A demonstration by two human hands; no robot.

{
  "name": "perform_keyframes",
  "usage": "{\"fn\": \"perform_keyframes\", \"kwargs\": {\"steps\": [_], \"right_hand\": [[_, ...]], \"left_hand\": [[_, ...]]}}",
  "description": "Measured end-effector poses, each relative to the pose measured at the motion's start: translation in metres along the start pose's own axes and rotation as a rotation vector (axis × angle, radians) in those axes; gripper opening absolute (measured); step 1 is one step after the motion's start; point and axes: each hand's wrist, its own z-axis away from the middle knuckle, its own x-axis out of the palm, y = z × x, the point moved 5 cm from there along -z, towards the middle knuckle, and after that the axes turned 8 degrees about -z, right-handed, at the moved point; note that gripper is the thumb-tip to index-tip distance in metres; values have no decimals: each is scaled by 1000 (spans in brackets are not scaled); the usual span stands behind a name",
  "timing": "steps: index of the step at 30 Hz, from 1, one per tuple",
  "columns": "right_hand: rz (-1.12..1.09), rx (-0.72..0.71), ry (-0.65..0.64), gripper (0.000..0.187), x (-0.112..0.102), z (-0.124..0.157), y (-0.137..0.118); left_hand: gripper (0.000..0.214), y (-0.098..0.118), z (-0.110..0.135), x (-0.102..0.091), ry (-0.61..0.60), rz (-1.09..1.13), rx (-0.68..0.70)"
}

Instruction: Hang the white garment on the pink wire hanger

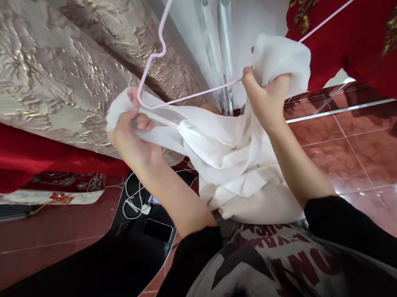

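A sheer white garment (231, 145) is stretched between my hands and gathers in soft folds over my lap. My left hand (134, 131) is closed with curled fingers on one side of it, and part of the cloth passes behind the fingers. Close to those fingers is the rounded corner of a thin lilac clothes hanger (189, 96). Whether they also grip the hanger, I cannot tell. On the other side, my right hand (268, 95) is closed on a bunched part of the garment, thumb up. The hanger's lower bar runs behind that hand and comes out beyond the cloth.
Shiny beige textured fabric (34, 70) hangs at the left, and red embroidered garments (366, 32) hang at the right. A black seat-like surface (126, 263) holds a phone (158, 230) and a white cable (134, 206). Red floor tiles (383, 151) lie below.
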Motion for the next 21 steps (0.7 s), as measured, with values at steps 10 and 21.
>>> {"fn": "perform_keyframes", "kwargs": {"steps": [10, 21], "right_hand": [[-24, 36, -21, 27, 1, 1, -1], [-2, 49, -81, 26, -2, 1, -8]], "left_hand": [[11, 13, 7, 52, -275, -438, 246], [50, 48, -28, 83, -668, -1018, 53]]}}
